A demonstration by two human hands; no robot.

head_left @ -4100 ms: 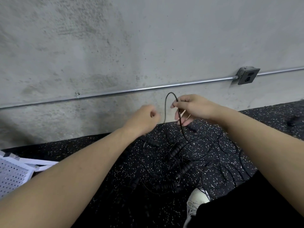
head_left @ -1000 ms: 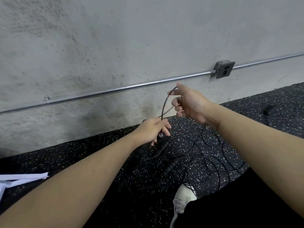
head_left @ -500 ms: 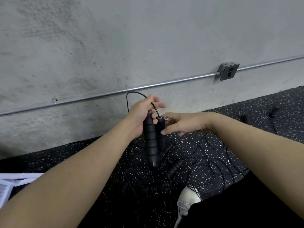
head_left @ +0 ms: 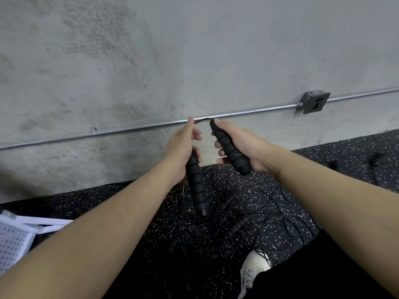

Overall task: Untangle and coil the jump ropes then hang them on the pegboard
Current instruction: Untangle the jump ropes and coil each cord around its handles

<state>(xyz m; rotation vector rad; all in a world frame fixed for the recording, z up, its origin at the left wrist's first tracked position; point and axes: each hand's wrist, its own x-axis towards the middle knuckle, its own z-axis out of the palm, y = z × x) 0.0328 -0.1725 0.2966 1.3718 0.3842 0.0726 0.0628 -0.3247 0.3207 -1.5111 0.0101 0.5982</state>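
- At the bottom of the frame, right of centre, a white shoe [head_left: 254, 268] rests on the speckled black floor [head_left: 345, 152], beside dark clothing.
- At the lower left edge lies the white pegboard [head_left: 13, 244], flat on the floor.
- In the lower centre, the tangled jump ropes [head_left: 237, 225] lie on the floor: thin black cords in loops, with some ribbed handles among them.
- The left hand [head_left: 179, 152] grips a black ribbed handle [head_left: 197, 186]; its long axis is almost vertical in the frame, and the free end points down.
- The right hand [head_left: 241, 145] grips a second handle [head_left: 228, 147], tilted, with the top end toward the upper left.
- A thin cord [head_left: 200, 120] runs between the two hands at their tops.
- Behind stands the concrete wall [head_left: 194, 50] with a metal pipe [head_left: 129, 131] and an outlet box [head_left: 315, 102] at the right.
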